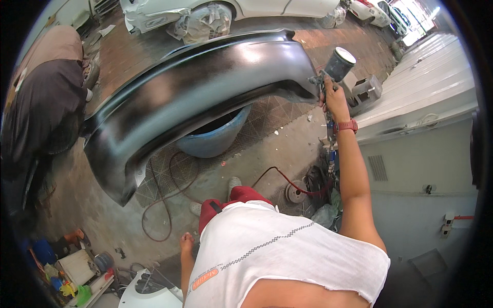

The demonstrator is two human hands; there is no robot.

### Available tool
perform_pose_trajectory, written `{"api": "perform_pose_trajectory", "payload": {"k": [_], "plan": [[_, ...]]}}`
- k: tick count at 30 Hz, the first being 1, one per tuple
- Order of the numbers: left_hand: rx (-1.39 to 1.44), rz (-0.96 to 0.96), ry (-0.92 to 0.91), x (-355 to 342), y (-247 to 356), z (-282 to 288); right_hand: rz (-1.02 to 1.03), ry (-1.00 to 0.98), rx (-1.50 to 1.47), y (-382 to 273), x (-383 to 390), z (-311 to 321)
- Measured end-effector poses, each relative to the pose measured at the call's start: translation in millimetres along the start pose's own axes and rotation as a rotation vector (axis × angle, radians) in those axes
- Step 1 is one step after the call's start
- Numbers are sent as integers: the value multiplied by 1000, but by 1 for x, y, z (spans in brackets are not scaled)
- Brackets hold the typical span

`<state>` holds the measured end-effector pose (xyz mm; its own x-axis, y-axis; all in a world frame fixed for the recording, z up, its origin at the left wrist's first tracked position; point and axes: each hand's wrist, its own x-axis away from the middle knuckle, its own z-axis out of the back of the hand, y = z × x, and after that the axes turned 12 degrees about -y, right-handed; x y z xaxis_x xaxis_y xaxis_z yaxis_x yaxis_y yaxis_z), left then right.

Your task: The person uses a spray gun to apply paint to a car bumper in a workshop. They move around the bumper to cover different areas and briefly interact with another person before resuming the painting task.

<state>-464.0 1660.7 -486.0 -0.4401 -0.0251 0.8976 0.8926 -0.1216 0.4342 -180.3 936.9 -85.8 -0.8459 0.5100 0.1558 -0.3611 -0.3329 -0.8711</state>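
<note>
A spray gun (339, 65) with a dark cup and white lid on top is in my right hand (333, 96), fingers wrapped round its handle. The gun is at the right end of a long, glossy black car bumper (200, 77). My right arm is stretched out, with a red watch on the wrist. The bumper rests over a blue round tub (218, 134), which it partly hides. Low by my side hangs my left hand (187, 241), away from the bumper, its fingers curled with nothing visible in them.
A hose (287, 178) runs near my feet, with another looping on the floor. A white car (267, 7) with covered wheels stands behind the bumper. Draped dark cloth (46, 108) is at left, a cluttered shelf (82, 269) lower left, and a white wall panel (416, 82) at right.
</note>
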Motion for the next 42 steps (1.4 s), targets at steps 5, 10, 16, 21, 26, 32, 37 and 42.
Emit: {"api": "perform_pose_trajectory", "payload": {"k": [5,10,16,21,26,32,37,42], "plan": [[-169,59,-60,18,18,-16,-102,81,-94,53,-41,45],[-184,59,12,32,32,-36,-148,250,-129,115,-72,85],[-70,-17,46,33,29,-40,-172,327,206,151,-66,81],[-135,-40,56,38,28,-39,-72,51,63,130,-14,15],[-112,-39,61,43,45,-43,-2,-225,-77,89,54,-93],[-193,-117,96,40,50,-34,232,-517,-116,31,125,-230],[-216,-104,123,40,25,1,380,-655,-68,-18,177,-323],[53,31,118,42,-28,53,412,-772,27,-64,233,-395]]}}
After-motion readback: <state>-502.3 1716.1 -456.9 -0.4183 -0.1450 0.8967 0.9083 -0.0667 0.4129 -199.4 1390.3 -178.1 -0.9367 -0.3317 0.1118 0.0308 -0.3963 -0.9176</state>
